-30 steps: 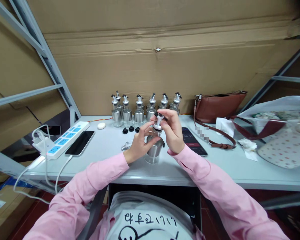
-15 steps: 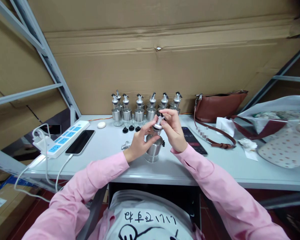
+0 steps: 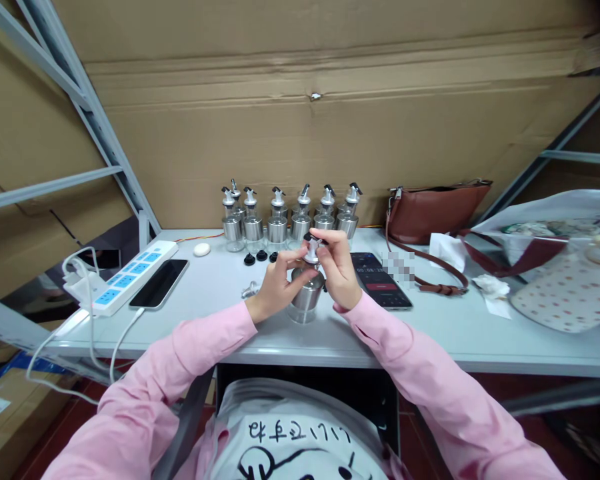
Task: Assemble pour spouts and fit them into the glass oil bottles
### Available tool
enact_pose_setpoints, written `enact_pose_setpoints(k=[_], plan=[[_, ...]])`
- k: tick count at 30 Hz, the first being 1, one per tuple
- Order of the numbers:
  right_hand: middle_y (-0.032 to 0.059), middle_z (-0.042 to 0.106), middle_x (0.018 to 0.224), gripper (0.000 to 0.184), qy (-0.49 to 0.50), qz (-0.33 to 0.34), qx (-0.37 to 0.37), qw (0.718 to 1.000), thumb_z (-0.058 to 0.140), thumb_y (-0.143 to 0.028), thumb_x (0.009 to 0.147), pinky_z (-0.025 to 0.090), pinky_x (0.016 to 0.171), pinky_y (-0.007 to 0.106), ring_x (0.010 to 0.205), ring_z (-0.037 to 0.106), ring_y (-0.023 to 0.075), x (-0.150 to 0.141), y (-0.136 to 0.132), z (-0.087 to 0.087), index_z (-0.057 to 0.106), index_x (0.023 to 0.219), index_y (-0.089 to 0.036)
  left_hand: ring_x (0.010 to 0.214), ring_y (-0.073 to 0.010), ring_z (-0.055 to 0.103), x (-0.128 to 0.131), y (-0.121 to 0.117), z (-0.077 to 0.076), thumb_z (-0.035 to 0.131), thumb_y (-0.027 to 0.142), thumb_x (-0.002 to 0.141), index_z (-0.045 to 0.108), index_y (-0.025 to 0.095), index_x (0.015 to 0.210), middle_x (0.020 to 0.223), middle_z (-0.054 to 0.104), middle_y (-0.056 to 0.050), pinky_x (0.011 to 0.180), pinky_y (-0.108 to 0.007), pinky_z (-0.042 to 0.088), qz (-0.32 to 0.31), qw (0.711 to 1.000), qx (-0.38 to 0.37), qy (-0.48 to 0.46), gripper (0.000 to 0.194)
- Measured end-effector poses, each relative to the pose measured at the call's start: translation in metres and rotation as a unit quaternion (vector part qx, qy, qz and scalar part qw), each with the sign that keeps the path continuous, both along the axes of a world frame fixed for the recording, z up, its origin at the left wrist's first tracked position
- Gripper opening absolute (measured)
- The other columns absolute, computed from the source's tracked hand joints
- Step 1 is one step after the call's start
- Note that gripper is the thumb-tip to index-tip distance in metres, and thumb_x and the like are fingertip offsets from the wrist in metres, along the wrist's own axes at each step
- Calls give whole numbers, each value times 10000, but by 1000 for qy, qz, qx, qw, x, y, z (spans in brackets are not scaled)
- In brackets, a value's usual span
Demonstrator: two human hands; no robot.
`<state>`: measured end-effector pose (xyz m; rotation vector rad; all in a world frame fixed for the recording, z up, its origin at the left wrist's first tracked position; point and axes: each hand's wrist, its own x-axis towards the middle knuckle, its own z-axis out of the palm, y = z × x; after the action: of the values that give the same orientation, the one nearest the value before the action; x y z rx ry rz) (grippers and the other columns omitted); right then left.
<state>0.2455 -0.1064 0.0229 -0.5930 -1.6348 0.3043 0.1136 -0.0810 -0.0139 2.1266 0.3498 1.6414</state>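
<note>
An oil bottle (image 3: 305, 301) with a steel sleeve and a clear base stands upright on the table in front of me. At its top is a silver pour spout (image 3: 312, 251) with a black flap. My left hand (image 3: 276, 285) is closed around the spout's lower part from the left, its thumb across the front. From the right, my right hand (image 3: 341, 273) pinches the spout near the flap. My fingers hide the bottle's neck. Beside my left hand lies a loose silver spout (image 3: 250, 289), and several small black stoppers (image 3: 261, 255) sit just behind it.
Several similar bottles (image 3: 277, 231) with spouts line the cardboard at the back. A phone (image 3: 380, 283) lies right of my hands. Left are another phone (image 3: 159, 285), a power strip (image 3: 130, 279) and a white disc (image 3: 201, 249). A brown bag (image 3: 437, 212) stands back right.
Both hands and the spout have come down slightly towards the bottle. The right hand has shifted left, uncovering more of the phone beside it.
</note>
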Motion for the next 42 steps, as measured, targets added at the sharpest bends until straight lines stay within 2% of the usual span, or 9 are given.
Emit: enact_pose_setpoints(k=[6, 8, 11, 13, 16, 19, 23, 30, 42], plan=[[26, 582, 1049, 259, 29, 46, -65, 996, 413, -359, 902, 460, 839, 348, 940, 571, 170, -2, 3, 4, 488, 1139, -286, 802, -110, 651, 0, -7, 8, 560, 312, 851, 401, 226, 1065, 1049, 580, -47, 716, -266, 545, -11, 998, -51, 18, 280], [31, 584, 1029, 320, 34, 88, -107, 990, 442, -433, 870, 470, 824, 354, 944, 571, 179, 1, 11, 10, 456, 1152, -282, 832, -121, 646, 1, -13, 18, 540, 304, 864, 392, 220, 1050, 1042, 580, -54, 738, -281, 539, -17, 996, -87, 28, 253], [33, 583, 989, 355, 93, 82, -106, 987, 434, -488, 851, 468, 814, 337, 950, 565, 172, 8, 28, 19, 440, 1132, -272, 962, -161, 623, -1, -13, 42, 505, 312, 883, 355, 218, 1077, 1058, 580, -72, 852, -346, 512, -14, 993, -114, 0, 263], [34, 588, 946, 321, 139, 61, -93, 984, 417, -472, 860, 463, 799, 327, 932, 568, 165, 12, 40, 22, 447, 1095, -256, 999, -169, 608, -10, -3, 64, 461, 325, 903, 312, 229, 1127, 1125, 551, -87, 893, -377, 495, 10, 994, -105, -38, 286], [29, 594, 883, 306, 176, 30, -91, 980, 437, -470, 849, 463, 747, 314, 858, 578, 157, 17, 52, 18, 449, 1057, -245, 984, -169, 610, -34, 29, 96, 445, 315, 910, 296, 244, 1177, 1132, 539, -76, 918, -398, 476, 79, 995, -63, -15, 314], [28, 599, 865, 318, 171, 19, -119, 978, 465, -478, 831, 456, 721, 307, 831, 578, 156, 19, 57, 7, 456, 1039, -239, 1022, -190, 597, -61, 67, 113, 429, 308, 915, 309, 246, 1225, 1119, 546, -68, 973, -439, 425, 175, 983, -41, 29, 338], [26, 608, 850, 289, 142, 18, -140, 980, 466, -462, 834, 443, 720, 305, 817, 575, 155, 21, 56, -3, 463, 1011, -234, 1058, -217, 575, -80, 101, 106, 433, 317, 904, 328, 213, 1238, 1125, 564, -95, 984, -456, 404, 260, 961, -52, 75, 365], [19, 602, 808, 334, 144, -21, -130, 981, 470, -480, 825, 434, 691, 301, 779, 565, 156, 26, 59, -4, 418, 1038, -227, 1107, -222, 542, -77, 111, 80, 446, 169, 862, 346, 192, 1193, 1179, 554, -115, 993, -449, 394, 311, 935, -99, 136, 346], [18, 594, 820, 380, 114, -14, -119, 986, 489, -476, 826, 436, 799, 338, 825, 578, 158, 24, 54, -8, 386, 1090, -223, 1169, -239, 484, -70, 143, 52, 472, 101, 832, 356, 129, 1128, 1207, 489, -191, 1007, -454, 362, 299, 938, -96, 147, 318]])
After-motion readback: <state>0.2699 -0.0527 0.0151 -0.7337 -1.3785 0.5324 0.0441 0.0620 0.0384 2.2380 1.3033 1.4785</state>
